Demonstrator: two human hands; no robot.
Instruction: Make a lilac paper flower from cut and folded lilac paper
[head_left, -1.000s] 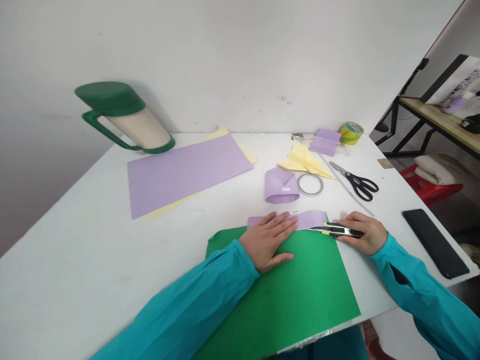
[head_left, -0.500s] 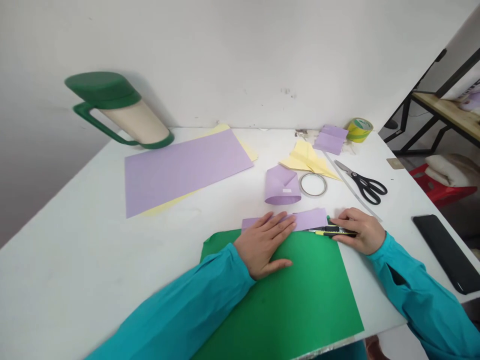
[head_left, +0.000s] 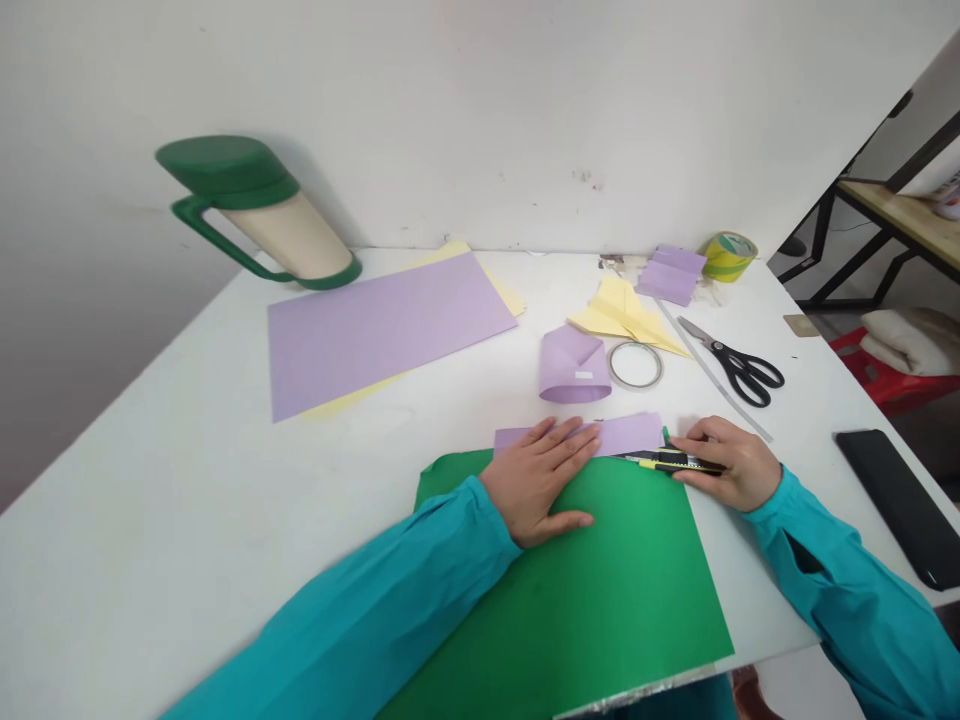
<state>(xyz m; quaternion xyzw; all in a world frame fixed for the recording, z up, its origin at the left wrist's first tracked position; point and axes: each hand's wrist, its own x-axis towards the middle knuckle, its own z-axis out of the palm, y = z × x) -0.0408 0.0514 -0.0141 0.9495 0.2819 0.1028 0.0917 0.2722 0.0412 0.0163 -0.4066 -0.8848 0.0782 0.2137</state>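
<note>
My left hand (head_left: pixel 544 480) lies flat with fingers extended, pressing on a folded purple paper strip (head_left: pixel 631 433) and on the green sheet (head_left: pixel 615 590) beneath the palm. At the strip's right end, my right hand (head_left: pixel 731 463) is closed around a black and yellow utility knife (head_left: pixel 679 459). The knife lies nearly level, pointing left along the strip's lower edge, over the upper edge of the green sheet. Part of its handle is hidden by my fingers. Just beyond the strip stands a purple paper tube (head_left: pixel 575 366) with a small white patch.
Beyond the hands lie a tape roll (head_left: pixel 635 365), a yellow folded paper (head_left: pixel 619 312), scissors (head_left: pixel 739 365) and yellow-green tape (head_left: pixel 730 257). A large purple sheet (head_left: pixel 390 330) and a green-lidded jug (head_left: pixel 262 215) are at left. A black case (head_left: pixel 896 505) lies far right.
The camera view has turned slightly, so everything sits a little further right in the picture. Both hands keep nearly the same places on the paper and the knife.
</note>
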